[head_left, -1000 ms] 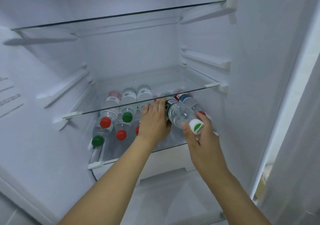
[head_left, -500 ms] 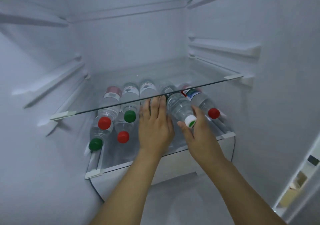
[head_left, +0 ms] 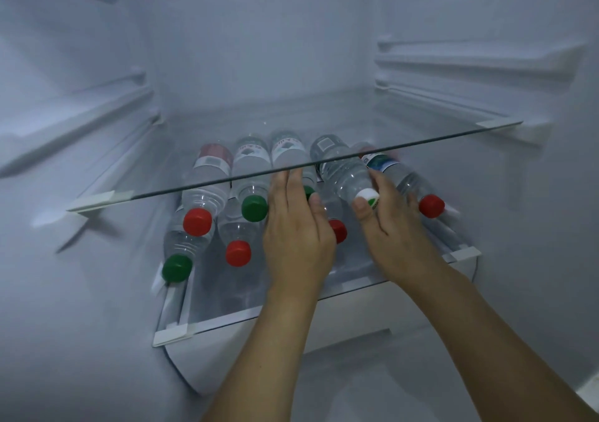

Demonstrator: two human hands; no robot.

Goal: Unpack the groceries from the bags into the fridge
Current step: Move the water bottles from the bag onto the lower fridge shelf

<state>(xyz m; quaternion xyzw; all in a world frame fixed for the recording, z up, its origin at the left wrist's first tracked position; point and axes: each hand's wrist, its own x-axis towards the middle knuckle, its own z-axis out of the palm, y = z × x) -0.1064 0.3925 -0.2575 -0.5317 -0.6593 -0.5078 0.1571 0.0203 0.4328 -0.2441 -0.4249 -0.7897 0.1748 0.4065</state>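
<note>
Several clear water bottles lie stacked on the fridge's lower glass shelf (head_left: 353, 287), caps towards me, some red (head_left: 197, 222), some green (head_left: 253, 208). My right hand (head_left: 393, 230) grips the neck of a bottle with a white-and-green cap (head_left: 350, 180), which lies on top of the stack, right of middle. My left hand (head_left: 296, 227) rests flat with straight fingers on the bottles in the middle, its fingertips under the upper shelf's edge. A red-capped bottle (head_left: 418, 191) lies at the far right.
An empty upper glass shelf (head_left: 324, 123) hangs just above the bottles, its front edge over my fingertips. White fridge walls with shelf rails close in on both sides. A white drawer front (head_left: 356, 321) sits below the lower shelf.
The white-capped bottle has gone further in onto the stack, with my right hand still on it. The camera has moved closer and lower; my left hand stays on the middle bottles.
</note>
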